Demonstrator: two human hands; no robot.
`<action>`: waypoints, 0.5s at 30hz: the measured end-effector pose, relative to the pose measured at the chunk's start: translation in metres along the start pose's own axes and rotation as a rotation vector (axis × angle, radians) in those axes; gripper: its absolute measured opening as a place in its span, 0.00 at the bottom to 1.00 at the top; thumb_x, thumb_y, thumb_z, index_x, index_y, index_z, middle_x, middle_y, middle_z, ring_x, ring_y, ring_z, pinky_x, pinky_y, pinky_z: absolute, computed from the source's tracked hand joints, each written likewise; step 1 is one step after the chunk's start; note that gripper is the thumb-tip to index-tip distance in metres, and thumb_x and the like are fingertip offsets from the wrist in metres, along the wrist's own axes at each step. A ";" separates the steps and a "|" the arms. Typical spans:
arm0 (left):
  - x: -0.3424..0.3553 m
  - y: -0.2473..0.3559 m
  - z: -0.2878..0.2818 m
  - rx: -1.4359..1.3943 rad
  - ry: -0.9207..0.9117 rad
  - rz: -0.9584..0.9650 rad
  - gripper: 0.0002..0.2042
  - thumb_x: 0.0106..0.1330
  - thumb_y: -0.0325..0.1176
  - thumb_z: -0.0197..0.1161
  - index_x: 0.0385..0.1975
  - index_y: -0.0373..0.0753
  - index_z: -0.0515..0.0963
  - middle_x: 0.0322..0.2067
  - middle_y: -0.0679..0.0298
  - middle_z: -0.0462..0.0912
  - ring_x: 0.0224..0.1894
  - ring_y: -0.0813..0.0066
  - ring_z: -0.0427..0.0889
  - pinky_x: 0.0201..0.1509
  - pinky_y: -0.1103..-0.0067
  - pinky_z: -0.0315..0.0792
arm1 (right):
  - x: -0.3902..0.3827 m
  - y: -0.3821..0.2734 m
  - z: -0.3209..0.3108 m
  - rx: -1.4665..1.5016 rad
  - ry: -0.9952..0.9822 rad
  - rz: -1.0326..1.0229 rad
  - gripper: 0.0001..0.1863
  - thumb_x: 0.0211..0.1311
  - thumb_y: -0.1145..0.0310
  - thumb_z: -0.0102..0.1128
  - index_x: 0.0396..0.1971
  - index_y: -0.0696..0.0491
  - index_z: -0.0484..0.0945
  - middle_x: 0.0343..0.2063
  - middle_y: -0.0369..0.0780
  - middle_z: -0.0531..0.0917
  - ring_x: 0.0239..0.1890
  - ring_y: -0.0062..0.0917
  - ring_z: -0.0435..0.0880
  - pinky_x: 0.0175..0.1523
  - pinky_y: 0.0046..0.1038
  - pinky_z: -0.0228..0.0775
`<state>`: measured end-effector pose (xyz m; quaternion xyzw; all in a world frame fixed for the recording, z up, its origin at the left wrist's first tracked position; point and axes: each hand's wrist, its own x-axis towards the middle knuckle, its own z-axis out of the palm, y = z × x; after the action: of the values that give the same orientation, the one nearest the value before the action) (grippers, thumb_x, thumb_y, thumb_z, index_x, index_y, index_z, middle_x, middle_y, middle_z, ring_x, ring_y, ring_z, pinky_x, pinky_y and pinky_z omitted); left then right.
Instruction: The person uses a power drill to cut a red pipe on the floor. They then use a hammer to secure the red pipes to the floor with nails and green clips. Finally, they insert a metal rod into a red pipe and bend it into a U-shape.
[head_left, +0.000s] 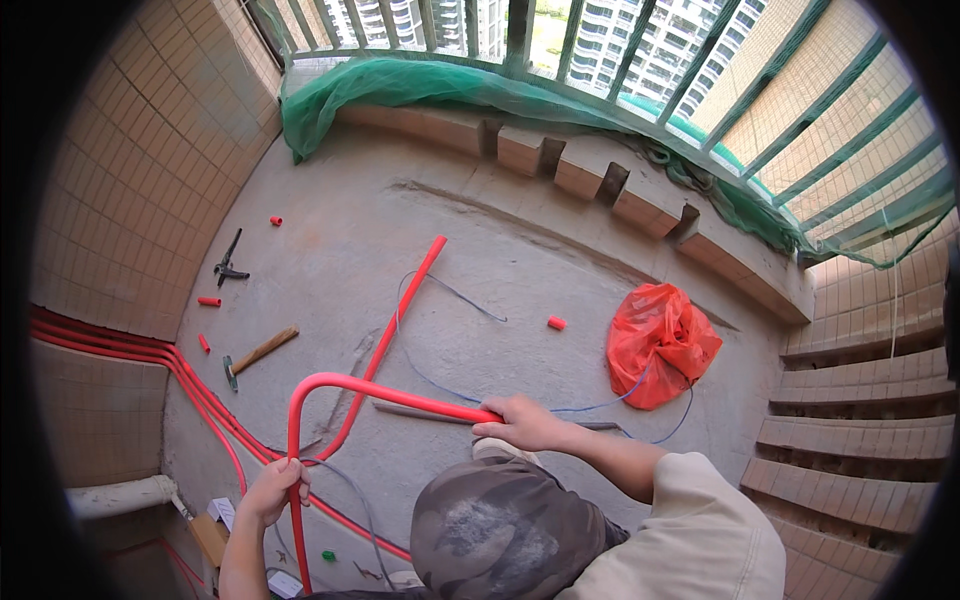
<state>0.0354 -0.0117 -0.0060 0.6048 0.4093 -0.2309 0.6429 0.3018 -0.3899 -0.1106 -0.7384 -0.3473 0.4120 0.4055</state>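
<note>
A red plastic conduit pipe (385,391) with a rounded bend near its left end is held above the floor. My left hand (272,489) is closed around its near leg, below the bend. My right hand (528,424) grips its other leg at the right end, close to my knee. Another red pipe (405,300) lies on the concrete beneath, running from the far middle back toward several red pipes (205,395) along the left wall. A thin blue-grey wire (425,378) curls across the floor under the held pipe.
At the left lie a wooden-handled hammer (262,357), a black-handled hand tool (231,262) and short red couplings (209,301). Another coupling (556,323) and a red plastic bag (662,345) sit to the right. Green netting (400,85) and a railing (640,45) line the far edge.
</note>
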 end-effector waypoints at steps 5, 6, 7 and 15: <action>-0.011 -0.052 -0.015 -0.016 0.012 -0.238 0.37 0.74 0.68 0.36 0.27 0.36 0.72 0.16 0.63 0.69 0.20 0.65 0.72 0.31 0.69 0.72 | 0.006 0.013 -0.021 0.006 -0.003 0.062 0.22 0.67 0.49 0.60 0.41 0.56 0.79 0.30 0.50 0.82 0.35 0.44 0.82 0.41 0.41 0.70; -0.014 -0.044 -0.012 -0.008 0.021 -0.275 0.37 0.73 0.69 0.35 0.25 0.37 0.71 0.14 0.64 0.67 0.19 0.66 0.71 0.30 0.69 0.72 | 0.007 0.016 -0.021 0.020 -0.027 0.088 0.22 0.68 0.49 0.60 0.42 0.56 0.79 0.30 0.50 0.82 0.35 0.44 0.82 0.42 0.40 0.70; -0.016 -0.035 -0.010 -0.001 0.032 -0.312 0.38 0.73 0.70 0.34 0.23 0.37 0.70 0.13 0.65 0.65 0.17 0.68 0.69 0.29 0.69 0.71 | 0.007 0.017 -0.020 0.035 -0.052 0.112 0.22 0.68 0.49 0.60 0.43 0.55 0.79 0.31 0.50 0.82 0.35 0.43 0.82 0.42 0.40 0.70; -0.034 -0.047 -0.018 0.142 0.286 -0.184 0.36 0.75 0.68 0.33 0.20 0.39 0.68 0.11 0.68 0.65 0.11 0.75 0.65 0.17 0.76 0.63 | 0.023 0.006 -0.004 0.022 -0.058 0.092 0.23 0.67 0.49 0.60 0.47 0.55 0.79 0.32 0.49 0.83 0.37 0.41 0.82 0.44 0.39 0.71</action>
<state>-0.0250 -0.0089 -0.0051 0.6354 0.5327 -0.2287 0.5101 0.3164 -0.3739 -0.1225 -0.7367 -0.3200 0.4554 0.3841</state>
